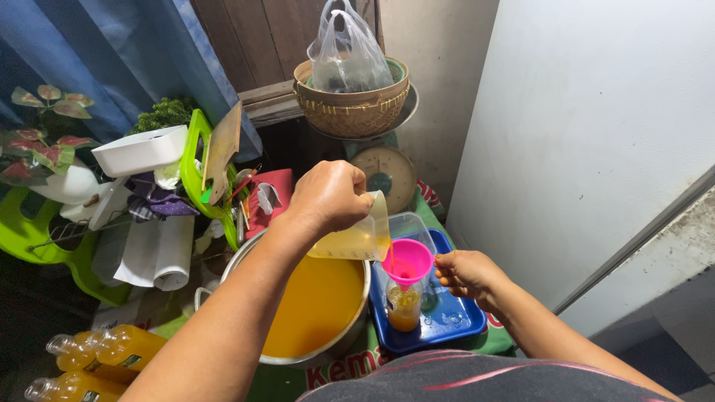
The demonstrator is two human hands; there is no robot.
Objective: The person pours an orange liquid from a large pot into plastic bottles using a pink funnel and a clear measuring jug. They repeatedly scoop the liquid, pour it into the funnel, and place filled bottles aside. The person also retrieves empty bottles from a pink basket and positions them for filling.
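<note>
My left hand (328, 197) grips a clear plastic jug (357, 238) of yellow-orange liquid, tilted so a thin stream runs into a pink funnel (407, 260). The funnel sits in the neck of a small clear bottle (403, 305), partly filled with the same liquid. My right hand (465, 274) touches the funnel's right rim with its fingertips. The bottle stands in a blue tray (450, 320). To the left, under my left forearm, a large metal pot (316, 309) holds much orange liquid.
Filled bottles (104, 350) lie at the lower left. Behind the pot are a red tissue box (267, 199), a paper roll (167, 253), green plastic items and a clear container (410, 223). A woven basket (350, 100) with a plastic bag sits on a scale (387, 175). A white wall stands at the right.
</note>
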